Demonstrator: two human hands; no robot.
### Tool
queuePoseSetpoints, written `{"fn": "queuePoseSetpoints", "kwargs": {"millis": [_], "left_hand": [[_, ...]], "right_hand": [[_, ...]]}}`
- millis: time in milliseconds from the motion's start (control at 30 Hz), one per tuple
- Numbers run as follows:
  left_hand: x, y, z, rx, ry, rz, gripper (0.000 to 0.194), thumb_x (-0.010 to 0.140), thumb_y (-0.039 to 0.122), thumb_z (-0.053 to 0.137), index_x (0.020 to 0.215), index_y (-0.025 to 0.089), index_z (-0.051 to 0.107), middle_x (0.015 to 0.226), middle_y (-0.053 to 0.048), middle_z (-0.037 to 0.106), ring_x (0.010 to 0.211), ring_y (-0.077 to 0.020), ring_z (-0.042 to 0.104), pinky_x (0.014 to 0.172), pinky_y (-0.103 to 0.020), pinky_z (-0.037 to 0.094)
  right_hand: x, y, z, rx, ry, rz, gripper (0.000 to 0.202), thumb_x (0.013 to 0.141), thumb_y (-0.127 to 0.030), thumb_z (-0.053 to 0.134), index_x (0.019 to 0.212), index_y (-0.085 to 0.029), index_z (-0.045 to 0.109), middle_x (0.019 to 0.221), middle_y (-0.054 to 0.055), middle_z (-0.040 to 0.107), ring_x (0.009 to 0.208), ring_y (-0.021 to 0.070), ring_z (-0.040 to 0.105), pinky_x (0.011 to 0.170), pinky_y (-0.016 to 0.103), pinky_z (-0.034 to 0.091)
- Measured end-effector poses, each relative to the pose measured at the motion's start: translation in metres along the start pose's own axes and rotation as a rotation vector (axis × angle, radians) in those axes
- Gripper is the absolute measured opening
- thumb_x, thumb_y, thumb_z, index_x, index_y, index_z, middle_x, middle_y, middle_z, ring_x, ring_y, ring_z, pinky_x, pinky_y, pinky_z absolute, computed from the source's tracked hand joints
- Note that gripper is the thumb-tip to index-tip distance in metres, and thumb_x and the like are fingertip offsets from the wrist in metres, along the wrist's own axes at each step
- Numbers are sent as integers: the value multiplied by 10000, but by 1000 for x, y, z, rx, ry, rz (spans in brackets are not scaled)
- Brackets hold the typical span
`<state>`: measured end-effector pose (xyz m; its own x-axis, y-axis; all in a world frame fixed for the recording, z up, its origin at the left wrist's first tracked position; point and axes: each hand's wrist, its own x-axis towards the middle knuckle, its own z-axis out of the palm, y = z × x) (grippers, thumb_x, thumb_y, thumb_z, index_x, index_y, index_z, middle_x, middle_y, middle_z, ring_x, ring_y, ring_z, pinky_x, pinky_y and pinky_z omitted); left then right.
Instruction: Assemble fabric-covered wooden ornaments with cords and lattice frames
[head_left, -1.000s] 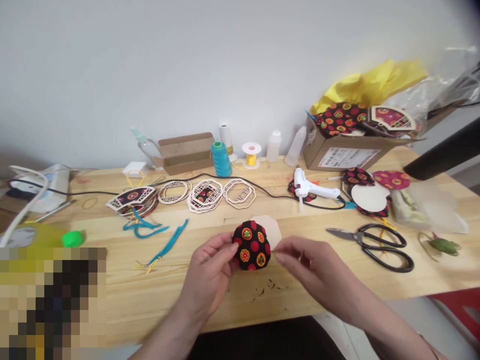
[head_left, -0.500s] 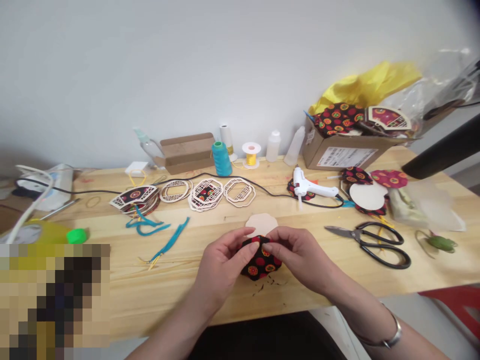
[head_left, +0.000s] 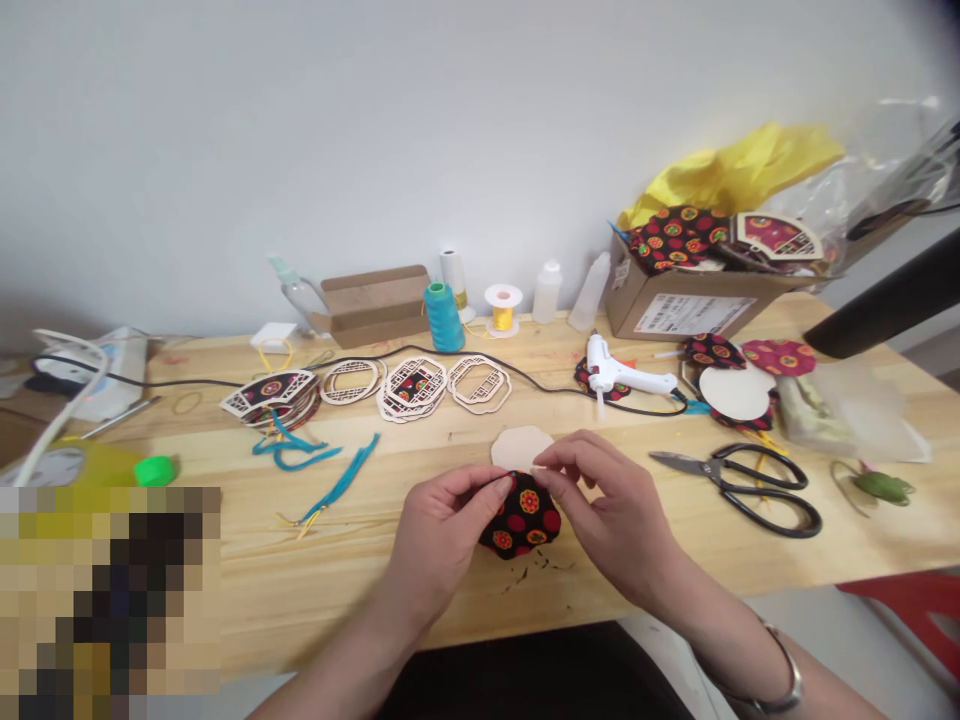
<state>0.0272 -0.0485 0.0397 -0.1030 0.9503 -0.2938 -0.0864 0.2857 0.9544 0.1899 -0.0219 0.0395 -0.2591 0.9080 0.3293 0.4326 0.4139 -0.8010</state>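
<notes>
A small scallop-edged piece of black fabric [head_left: 522, 525] with red and orange round motifs lies at the front middle of the table. My left hand [head_left: 455, 512] pinches its upper left edge between thumb and fingers. At the upper right edge, the thumb and forefinger of my right hand [head_left: 611, 515] are closed together on the rim; the exact grip is partly hidden. Just behind the fabric lies a pale scalloped blank [head_left: 520, 445], its near side covered. Dark scraps [head_left: 534, 570] are scattered in front.
Black-handled scissors [head_left: 750, 485] lie to the right, with a white glue gun [head_left: 626, 378] and its cord behind. Cut-out wooden frames [head_left: 412, 390], a teal thread cone [head_left: 444, 318] and bottles [head_left: 547, 292] line the back. A filled cardboard box [head_left: 690, 305] stands back right. Teal tassels [head_left: 341, 485] lie left.
My right hand has shifted slightly up and right, uncovering more of the fabric's face. The left hand stays at its edge, its thumb a little further left.
</notes>
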Motion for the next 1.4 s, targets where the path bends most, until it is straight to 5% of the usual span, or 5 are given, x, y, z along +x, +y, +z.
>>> {"fn": "queuePoseSetpoints", "kwargs": {"millis": [133, 333, 700, 1267, 1400], "left_hand": [[0, 2, 2, 22, -3, 6, 155, 696, 287, 727, 795, 174, 766, 767, -29, 755, 691, -148, 657, 669, -213, 529], [-3, 2, 4, 111, -9, 108, 124, 721, 246, 689, 783, 165, 759, 752, -34, 745, 683, -155, 657, 648, -224, 527], [-2, -10, -1, 531, -47, 658, 179, 812, 94, 583, 864, 196, 720, 762, -2, 711, 689, -96, 645, 653, -175, 498], [-7, -7, -3, 534, 24, 702, 168, 789, 115, 617, 856, 205, 741, 782, -20, 742, 699, -126, 671, 661, -193, 510], [-5, -3, -11, 299, 115, 376, 72, 728, 199, 697, 767, 211, 757, 742, -19, 749, 666, -142, 673, 623, -201, 523]], "right_hand": [[-3, -3, 3, -181, 57, -272, 130, 877, -140, 526, 856, -177, 649, 803, 54, 644, 748, 157, 574, 664, 280, 471], [-3, -1, 7, -324, 61, -374, 150, 890, -138, 510, 852, -155, 654, 776, 60, 655, 712, 162, 559, 643, 294, 456], [-12, -6, 2, -634, -172, -450, 166, 820, -70, 460, 792, -156, 600, 724, 59, 560, 667, 204, 438, 610, 349, 346], [5, 4, 2, -459, 130, -146, 219, 835, -100, 437, 711, -154, 610, 698, 69, 614, 677, 183, 547, 613, 294, 404], [14, 10, -36, -301, 250, 107, 146, 847, -221, 539, 732, -173, 616, 689, 26, 632, 584, 139, 527, 554, 258, 396]]}}
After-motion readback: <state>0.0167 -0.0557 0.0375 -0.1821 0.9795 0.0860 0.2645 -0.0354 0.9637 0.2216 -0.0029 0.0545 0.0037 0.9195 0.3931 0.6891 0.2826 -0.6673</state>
